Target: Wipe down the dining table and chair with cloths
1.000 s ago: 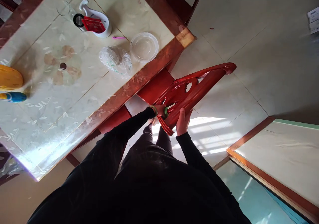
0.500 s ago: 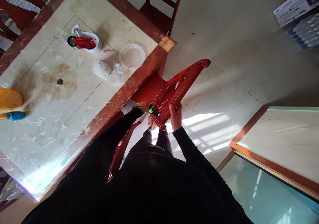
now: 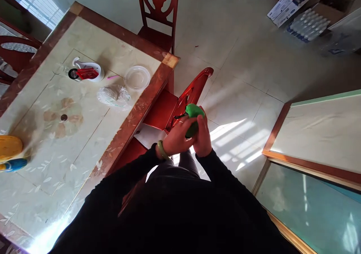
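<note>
A small rounded bright green object with a thin black cord [image 3: 194,111] is held between both hands, in front of a red wooden chair [image 3: 194,86]. My left hand [image 3: 178,138], with a pale green bangle at the wrist, is closed around its near left side. My right hand [image 3: 203,136] grips it from the right, thumb on top. The fingers cover much of the object, so its exact kind cannot be made out. The chair's back stands just beyond my hands, and its seat reaches partly under the table [image 3: 94,163].
On the table are a clear plastic bowl [image 3: 137,78], a crumpled plastic bag [image 3: 114,96], a white dish [image 3: 96,71] with a red packet [image 3: 87,73], and a pink stick [image 3: 113,76]. Another red chair [image 3: 158,35] stands beyond. A glass-topped surface [image 3: 304,197] lies right; bottle packs [image 3: 308,25] sit farther off.
My right hand has let go of the chair's back. The green object has come up from beside the chair's back and is now in both hands. The view has shifted.
</note>
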A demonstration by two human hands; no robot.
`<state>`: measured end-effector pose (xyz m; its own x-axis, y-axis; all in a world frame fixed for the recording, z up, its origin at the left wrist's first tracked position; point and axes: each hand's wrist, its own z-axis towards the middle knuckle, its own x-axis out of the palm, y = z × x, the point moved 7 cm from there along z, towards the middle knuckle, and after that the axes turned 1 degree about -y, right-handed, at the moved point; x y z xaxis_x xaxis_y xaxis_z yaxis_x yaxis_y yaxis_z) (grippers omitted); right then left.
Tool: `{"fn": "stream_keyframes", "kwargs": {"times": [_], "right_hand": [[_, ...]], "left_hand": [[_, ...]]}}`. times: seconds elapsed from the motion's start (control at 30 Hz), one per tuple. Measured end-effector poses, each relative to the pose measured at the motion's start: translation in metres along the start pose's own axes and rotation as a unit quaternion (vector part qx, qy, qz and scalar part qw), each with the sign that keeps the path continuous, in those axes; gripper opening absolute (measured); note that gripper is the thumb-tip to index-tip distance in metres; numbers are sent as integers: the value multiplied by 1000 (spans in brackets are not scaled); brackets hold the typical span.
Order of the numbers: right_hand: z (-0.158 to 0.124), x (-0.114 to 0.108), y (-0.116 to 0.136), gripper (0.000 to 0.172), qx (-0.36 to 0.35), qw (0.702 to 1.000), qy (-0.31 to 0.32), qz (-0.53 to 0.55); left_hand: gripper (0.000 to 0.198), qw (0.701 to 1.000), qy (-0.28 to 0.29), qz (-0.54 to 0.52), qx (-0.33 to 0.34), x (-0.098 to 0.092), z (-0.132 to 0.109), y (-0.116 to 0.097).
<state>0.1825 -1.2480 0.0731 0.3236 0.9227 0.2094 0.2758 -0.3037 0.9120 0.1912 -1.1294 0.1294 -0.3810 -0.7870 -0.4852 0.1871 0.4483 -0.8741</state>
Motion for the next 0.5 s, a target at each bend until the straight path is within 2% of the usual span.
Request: {"fn": "stream_keyframes", "kwargs": {"times": [0.03,0.07,0.1,0.17,0.23,0.27,0.33,0.4,0.43,0.5], "right_hand": [[6,-10,0,64,18,999,-34,25],[11,-21,1,60,23,997,-66,42],[14,-30,2,56,7,995,-90,42],[12,-38,6,48,-78,993,-86,-26],[-1,-24,-8,48,-141,980,-16,-136],[-9,-13,-23,54,-144,971,21,-189],[-22,5,-59,70,-113,957,64,-261],[-17,15,-82,83,-93,954,66,-279],[-5,17,-86,87,-94,955,62,-275],[42,15,-78,90,-104,961,31,-256]], "left_hand": [[44,999,41,-22,26,8,-6,-9],[39,997,56,-41,38,12,-13,-12],[36,997,38,-53,32,12,-19,-7],[39,996,-73,-52,-14,5,-30,21],[49,981,-178,-35,-73,5,-42,58],[56,974,-200,-35,-97,12,-45,75],[68,970,-197,-58,-132,31,-48,102],[73,970,-178,-79,-146,49,-48,116],[74,971,-170,-83,-146,54,-48,117],[75,974,-160,-74,-145,58,-48,116]]}}
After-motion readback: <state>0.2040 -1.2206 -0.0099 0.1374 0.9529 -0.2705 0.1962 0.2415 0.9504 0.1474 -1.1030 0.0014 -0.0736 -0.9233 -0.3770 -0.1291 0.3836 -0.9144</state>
